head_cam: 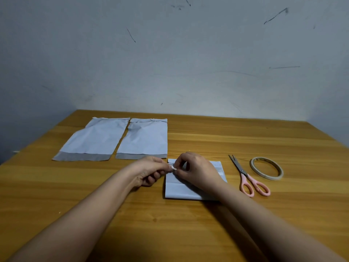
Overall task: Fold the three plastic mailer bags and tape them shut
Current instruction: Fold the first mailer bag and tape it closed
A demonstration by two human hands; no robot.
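Our forearms: nearest the lens, they run from the lower corners up to the middle of the frame, where both hands meet over the folded bag.
Fingertips: our left hand [151,170] pinches a small white tab [173,168] between thumb and forefinger, its other fingers curled under; our right hand [194,170] has its fingers curled down, tips pressing right beside that tab. Whether the right thumb also grips the tab we cannot tell.
Tab: it looks to us like the end of a tape strip or its backing, at the left edge of the bag; too small to say which.
Folded bag [181,188]: right of centre, lying flat on the table [188,233], folded over with a pale strip across it and partly covered by our right hand.
Other two bags: the left flat bag [92,140] and the middle flat bag [145,140] lie side by side in the left middle of the frame, unfolded, so we judge one of three is under way.
Tools: scissors [247,178] with pink handles sit just right of the folded bag, and the tape roll [267,168] lies just beyond them.
Doing it well: we should hold the fold down with the right fingertips, pull the tab low and steady, and smooth the strip outward so no crease lifts.
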